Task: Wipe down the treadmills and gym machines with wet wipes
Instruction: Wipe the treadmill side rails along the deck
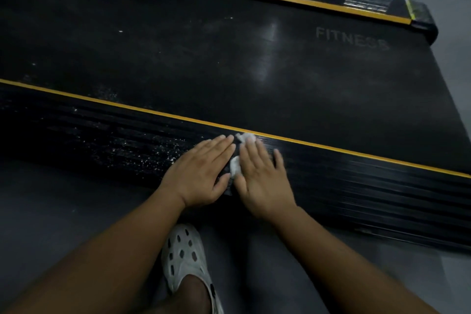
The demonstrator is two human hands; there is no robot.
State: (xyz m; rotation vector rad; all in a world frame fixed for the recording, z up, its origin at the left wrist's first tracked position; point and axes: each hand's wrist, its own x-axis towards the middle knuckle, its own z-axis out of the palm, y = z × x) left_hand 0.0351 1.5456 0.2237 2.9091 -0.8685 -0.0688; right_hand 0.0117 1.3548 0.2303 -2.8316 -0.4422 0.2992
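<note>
The right grip is released, not clenched. Its straight fingers press a crumpled white wet wipe flat onto the black ribbed side rail of the treadmill, and the wipe peeks out past the fingertips and beside the thumb. A flat palm probably suits this, since it spreads pressure into the grooves. The left grip is also released and holds nothing. It lies flat on the same rail just beside the right, likely bracing the crouched body. White dusty specks cover the rail to the left of the hands, so that stretch seems not yet wiped. A thin yellow stripe separates the rail from the wide black running belt. Nearer the camera, a white perforated clog rests on the grey floor.
</note>
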